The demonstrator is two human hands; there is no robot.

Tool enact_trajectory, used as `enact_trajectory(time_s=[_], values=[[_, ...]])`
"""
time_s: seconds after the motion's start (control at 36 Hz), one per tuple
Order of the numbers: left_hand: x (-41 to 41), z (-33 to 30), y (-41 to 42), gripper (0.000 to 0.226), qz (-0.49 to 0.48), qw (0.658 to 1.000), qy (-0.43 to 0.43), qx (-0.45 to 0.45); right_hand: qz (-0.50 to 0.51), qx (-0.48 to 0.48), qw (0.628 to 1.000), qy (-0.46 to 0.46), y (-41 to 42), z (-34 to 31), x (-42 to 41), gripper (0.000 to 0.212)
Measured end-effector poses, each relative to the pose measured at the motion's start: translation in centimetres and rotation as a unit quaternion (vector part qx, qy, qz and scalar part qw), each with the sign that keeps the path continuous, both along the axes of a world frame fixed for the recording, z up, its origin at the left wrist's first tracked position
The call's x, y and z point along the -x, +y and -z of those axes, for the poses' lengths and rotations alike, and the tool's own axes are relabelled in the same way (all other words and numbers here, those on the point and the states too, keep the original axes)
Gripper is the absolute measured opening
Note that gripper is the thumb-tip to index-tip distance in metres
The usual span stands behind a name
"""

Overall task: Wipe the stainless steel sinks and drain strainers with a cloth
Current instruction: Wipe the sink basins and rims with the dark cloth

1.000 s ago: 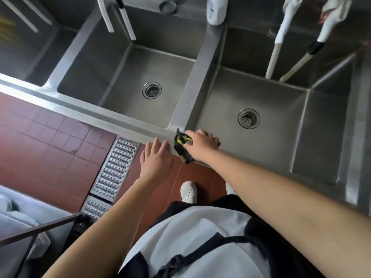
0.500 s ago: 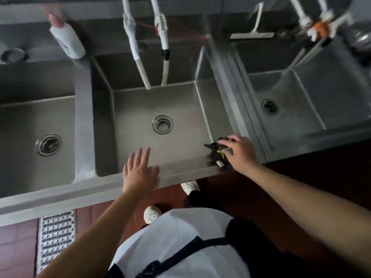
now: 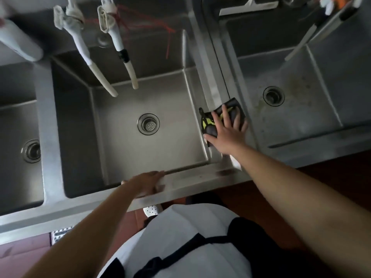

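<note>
My right hand (image 3: pixel 226 133) presses flat, fingers spread, on a dark cloth with yellow-green markings (image 3: pixel 208 122) lying on the steel divider between the middle sink (image 3: pixel 160 101) and the right sink (image 3: pixel 297 117). My left hand (image 3: pixel 147 182) rests on the front rim of the middle sink, fingers curled over the edge. The middle sink's perforated drain strainer (image 3: pixel 148 124) sits in its floor. The right sink has an open drain (image 3: pixel 273 96) and a stained bottom. A left sink's drain (image 3: pixel 31 151) shows at the far left.
Two white hose spouts (image 3: pixel 104 81) (image 3: pixel 131 74) hang over the middle sink. A white bottle (image 3: pixel 18 45) stands at the back left. A squeegee (image 3: pixel 249 7) lies behind the right sink, where another hose (image 3: pixel 299 47) runs water. Red tile floor and a floor grate (image 3: pixel 60 232) lie below.
My right hand slid the cloth from the front rim's corner up along the divider between the middle and right sinks. My left hand shifted right along the front rim and curled over it.
</note>
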State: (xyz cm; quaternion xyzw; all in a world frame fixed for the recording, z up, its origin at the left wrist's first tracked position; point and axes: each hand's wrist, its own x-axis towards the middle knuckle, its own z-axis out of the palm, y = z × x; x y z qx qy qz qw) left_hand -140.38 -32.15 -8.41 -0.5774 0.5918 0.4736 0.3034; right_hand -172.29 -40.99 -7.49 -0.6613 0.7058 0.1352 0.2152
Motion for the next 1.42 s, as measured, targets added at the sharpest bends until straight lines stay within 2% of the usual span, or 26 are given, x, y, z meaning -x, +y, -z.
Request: enact_trajectory(time_s=[0.08,0.11,0.14,0.19,0.31,0.39,0.5,0.56,0.64,0.69,0.75,0.81,0.86,0.97,1.06,1.14,1.22,1.31,1.42], values=[[0.0,0.0,-0.7,0.046,-0.09,0.993,0.035,-0.06,-0.012,-0.009,1.0,-0.012,-6.9,-0.1,-0.4,0.091],[0.1,-0.2,-0.7,0.042,-0.067,0.996,0.038,-0.044,-0.016,-0.015,1.0,-0.013,-9.3,-0.2,-0.7,0.093],[0.1,0.2,-0.6,0.043,-0.057,0.997,0.038,-0.028,-0.019,-0.022,0.999,-0.013,-11.6,-0.4,-1.0,0.094],[0.3,0.4,-0.6,0.052,-0.102,0.993,0.01,-0.054,-0.027,-0.028,0.999,-0.017,-15.8,-0.6,-1.6,0.096],[0.3,-0.8,-0.5,0.053,-0.049,0.996,-0.069,0.005,-0.039,-0.036,0.998,-0.016,-22.6,-1.2,-2.6,0.099],[0.4,-0.6,0.4,0.061,0.068,0.997,-0.045,-0.007,-0.039,-0.032,0.999,-0.012,-26.2,-1.5,-3.6,0.1],[0.0,0.1,0.5,0.071,0.096,0.993,-0.058,-0.038,-0.026,-0.011,1.0,-0.008,-28.5,-0.9,-4.8,0.098],[0.1,0.0,-0.3,0.065,0.059,0.992,-0.072,-0.08,-0.02,0.005,1.0,-0.001,-28.9,-0.7,-5.1,0.096],[0.3,0.2,-2.1,0.049,-0.087,0.99,-0.054,-0.093,-0.031,0.023,0.999,0.006,-28.9,-0.6,-5.0,0.093],[0.5,0.8,-3.1,0.047,-0.155,0.983,-0.012,-0.102,-0.046,0.021,0.999,0.011,-28.1,-0.4,-4.8,0.092],[0.5,0.7,-4.2,0.046,-0.158,0.977,-0.014,-0.144,-0.057,0.016,0.998,0.023,-26.2,-0.2,-4.4,0.091],[0.2,0.9,-4.5,0.05,-0.117,0.982,-0.002,-0.151,-0.067,0.018,0.997,0.025,-23.1,0.0,-4.0,0.088],[-0.3,1.0,-4.8,0.054,-0.029,0.991,-0.007,-0.129,-0.071,0.026,0.997,0.017,-19.4,0.1,-3.4,0.084],[-0.7,0.5,-5.0,0.045,-0.004,0.994,0.013,-0.111,-0.066,0.022,0.997,0.021,-11.2,-0.3,-2.0,0.079],[-1.3,0.0,-5.2,0.037,0.055,0.992,0.026,-0.11,-0.043,0.03,0.998,0.033,-4.1,-0.5,-1.7,0.078],[-2.0,-0.1,-5.6,0.038,0.085,0.989,0.051,-0.112,0.011,0.041,0.998,0.05,3.2,-1.0,-2.1,0.077],[-2.7,0.0,-6.0,0.033,0.045,0.988,0.05,-0.14,0.121,0.03,0.99,0.061,9.0,-1.4,-3.5,0.069],[-3.2,-0.4,-6.3,0.029,0.032,0.986,0.057,-0.154,0.264,0.031,0.963,0.03,11.2,-2.0,-5.3,0.061],[-4.0,-0.4,-6.6,0.03,0.009,0.979,0.08,-0.185,0.309,0.01,0.951,0.02,11.7,-2.3,-7.7,0.055]])
